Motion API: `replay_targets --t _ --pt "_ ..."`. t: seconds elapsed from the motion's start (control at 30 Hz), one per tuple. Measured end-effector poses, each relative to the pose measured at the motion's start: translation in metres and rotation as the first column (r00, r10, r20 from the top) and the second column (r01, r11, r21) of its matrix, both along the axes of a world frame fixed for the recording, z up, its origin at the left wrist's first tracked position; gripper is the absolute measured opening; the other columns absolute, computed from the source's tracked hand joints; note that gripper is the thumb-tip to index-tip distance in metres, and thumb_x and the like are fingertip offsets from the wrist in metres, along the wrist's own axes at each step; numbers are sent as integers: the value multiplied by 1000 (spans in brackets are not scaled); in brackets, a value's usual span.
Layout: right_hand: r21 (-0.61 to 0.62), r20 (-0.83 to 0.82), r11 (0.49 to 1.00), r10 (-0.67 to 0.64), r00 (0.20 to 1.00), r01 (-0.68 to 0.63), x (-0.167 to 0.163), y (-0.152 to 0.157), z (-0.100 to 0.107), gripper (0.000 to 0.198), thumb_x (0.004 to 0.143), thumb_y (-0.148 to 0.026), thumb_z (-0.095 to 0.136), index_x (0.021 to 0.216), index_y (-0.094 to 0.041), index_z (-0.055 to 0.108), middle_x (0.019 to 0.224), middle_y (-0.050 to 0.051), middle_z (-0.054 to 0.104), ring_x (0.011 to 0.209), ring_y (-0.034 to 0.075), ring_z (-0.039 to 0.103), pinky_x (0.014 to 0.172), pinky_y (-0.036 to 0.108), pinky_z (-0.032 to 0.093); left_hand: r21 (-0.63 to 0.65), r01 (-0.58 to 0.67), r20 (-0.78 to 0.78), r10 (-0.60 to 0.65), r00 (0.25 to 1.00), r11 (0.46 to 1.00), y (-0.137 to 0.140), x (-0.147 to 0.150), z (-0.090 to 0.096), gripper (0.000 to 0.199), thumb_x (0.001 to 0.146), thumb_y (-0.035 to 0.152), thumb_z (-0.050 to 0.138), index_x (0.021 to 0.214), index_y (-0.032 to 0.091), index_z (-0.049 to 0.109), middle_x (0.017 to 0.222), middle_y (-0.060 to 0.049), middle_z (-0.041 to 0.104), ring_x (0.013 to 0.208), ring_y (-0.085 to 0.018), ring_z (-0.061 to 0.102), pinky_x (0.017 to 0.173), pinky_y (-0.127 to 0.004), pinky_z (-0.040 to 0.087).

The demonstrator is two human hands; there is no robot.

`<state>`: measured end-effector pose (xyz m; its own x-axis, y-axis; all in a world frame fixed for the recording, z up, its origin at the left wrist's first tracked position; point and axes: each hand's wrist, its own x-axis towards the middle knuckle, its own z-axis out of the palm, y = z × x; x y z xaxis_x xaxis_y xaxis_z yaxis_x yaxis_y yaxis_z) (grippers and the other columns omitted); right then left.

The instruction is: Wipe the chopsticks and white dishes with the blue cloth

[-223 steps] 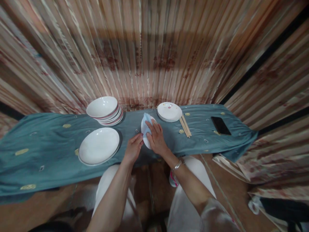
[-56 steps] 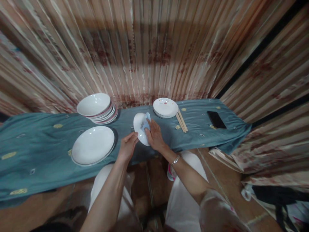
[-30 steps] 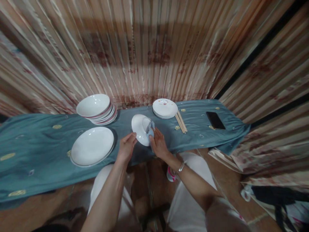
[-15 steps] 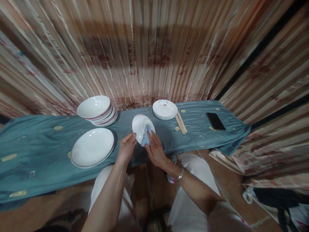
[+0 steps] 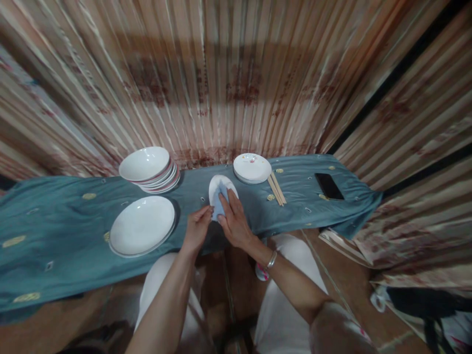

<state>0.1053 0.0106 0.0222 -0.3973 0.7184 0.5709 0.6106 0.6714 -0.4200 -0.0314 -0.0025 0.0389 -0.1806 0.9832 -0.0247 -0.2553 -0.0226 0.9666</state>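
Note:
A small white plate (image 5: 215,182) is held up, tilted, over the front of the cloth-covered table. My left hand (image 5: 199,223) pinches its lower left edge between thumb and fingers. Spread over the plate's face is a light blue cloth (image 5: 218,200), which hides much of it. My right hand (image 5: 234,219) presses that cloth against the plate with its fingers stretched along it. The cloth's lower corner reaches close to my left fingertips.
At the left stand a stack of white bowls (image 5: 145,164) and, nearer, large white plates (image 5: 143,223). Small flowered plates (image 5: 252,166) are stacked behind my right hand, beside chopsticks (image 5: 277,188). A black phone (image 5: 329,186) lies on the green tablecloth (image 5: 73,236). A curtain (image 5: 228,88) hangs behind.
The small plate has turned so that it looks narrower. My right hand and the blue cloth have moved slightly left and up across its face, covering more of it.

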Motion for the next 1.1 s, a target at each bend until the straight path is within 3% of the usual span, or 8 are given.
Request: replay_targets --t 0.1,0.23,0.57,0.73,0.93,1.1 --pt "45 -10 999 14 1000 -14 0 7 16 54 97 -35 30 148 -17 25 158 11 15 147 25 7 116 51 21 43 43 -121 -38 992 998 -5 1 3 8 66 25 69 62 18 68 60 3 58 60 -13 48 61 -23 39" --pt "50 -41 999 16 999 -14 -1 20 34 49 97 -35 31 142 -17 37 154 10 26 146 23 12 117 50 21 61 96 -216 -81 973 994 -8 4 10 18 71 31 66 59 18 66 62 2 57 62 -13 48 62 -23 38" --pt "-74 -148 995 62 987 -74 4 74 49 43 97 -41 32 121 -15 56 127 11 59 129 22 45 112 42 31 49 74 -286 -57 957 996 -7 0 7 24 71 36 69 57 18 64 59 1 57 61 -15 49 60 -25 39" --pt "-290 -356 953 -19 934 -91 13 107 32 38 95 -42 35 100 -18 64 98 7 68 99 20 61 100 37 44 54 89 -348 -65 935 995 -8 -1 7 27 74 40 64 61 16 64 60 1 55 62 -14 48 60 -25 38" --pt "-433 -501 899 -179 847 -66 21 125 -10 46 92 -48 36 98 -15 67 111 11 67 113 23 55 111 42 33 59 104 -361 -76 929 993 -9 -2 8 29 77 38 61 59 16 60 58 3 46 59 -11 40 58 -24 32" --pt "-485 -517 873 -235 823 -55 22 124 -28 53 89 -55 33 91 -15 67 99 10 69 111 24 57 108 43 38 17 95 -254 -87 963 995 -8 -3 5 30 74 41 66 57 16 61 57 2 48 58 -11 42 57 -23 34"
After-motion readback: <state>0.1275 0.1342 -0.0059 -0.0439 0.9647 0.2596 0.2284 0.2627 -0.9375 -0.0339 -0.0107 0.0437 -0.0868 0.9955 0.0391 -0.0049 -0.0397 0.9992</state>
